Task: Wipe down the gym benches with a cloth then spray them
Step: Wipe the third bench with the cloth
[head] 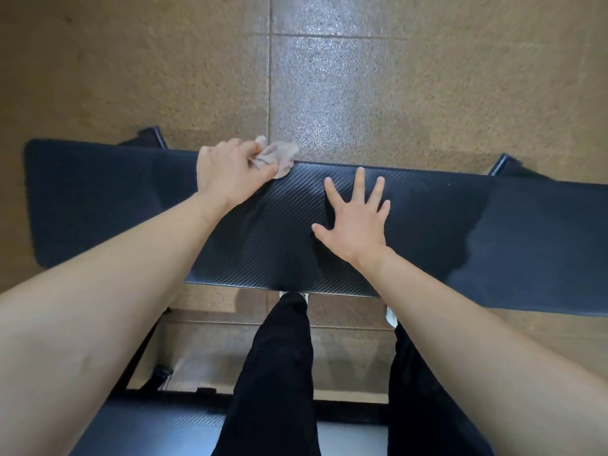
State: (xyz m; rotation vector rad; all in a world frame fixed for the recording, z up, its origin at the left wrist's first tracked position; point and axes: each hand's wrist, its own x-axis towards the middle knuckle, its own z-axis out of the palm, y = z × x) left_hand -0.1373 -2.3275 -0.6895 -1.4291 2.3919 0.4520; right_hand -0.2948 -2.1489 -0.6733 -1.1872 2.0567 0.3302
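**Cloth at the far edge of the bench pad**

The black bench (pixel 411 232) runs across the view, its padded top showing a woven, ribbed texture. The left hand (pixel 227 174) sits at the bench's far edge, fingers curled tight around a crumpled beige cloth (pixel 278 156), which bunches out past the knuckles and overhangs that edge. The right hand (pixel 357 222) lies flat on the middle of the bench, palm down, fingers spread wide and holding nothing, just beside the cloth hand. Beyond the bench lies speckled brown and grey floor (pixel 362 87). On the near side of the bench stand the person's legs in black trousers (pixel 279 373)
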